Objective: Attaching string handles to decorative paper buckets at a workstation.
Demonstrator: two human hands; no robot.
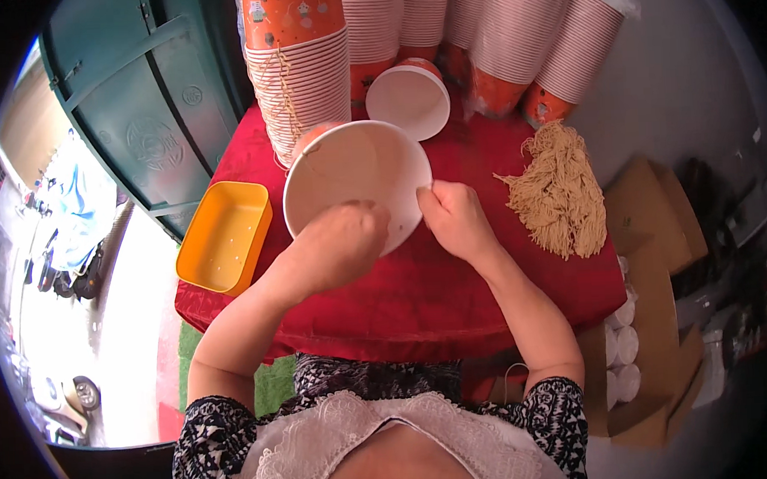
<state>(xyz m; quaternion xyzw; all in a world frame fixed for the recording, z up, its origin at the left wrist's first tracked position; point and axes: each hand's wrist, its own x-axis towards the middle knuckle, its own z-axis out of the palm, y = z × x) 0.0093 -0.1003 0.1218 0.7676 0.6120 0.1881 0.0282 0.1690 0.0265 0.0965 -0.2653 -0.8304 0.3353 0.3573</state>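
A white lace collar (340, 417) on the wearer lies nearest the camera, below the white-lined bucket (350, 168), which is tilted with its mouth toward the wearer over a red tablecloth (403, 303). The right hand (455, 215) pinches the bucket's right rim between thumb and bent fingers. The left hand (341, 241) is curled at the lower part of the mouth; whether its fingers grip anything cannot be told. Left of the bucket: a yellow basket (225, 229); right: beige cords (561, 193); behind: a second bucket (407, 101) and a nested stack (299, 80).
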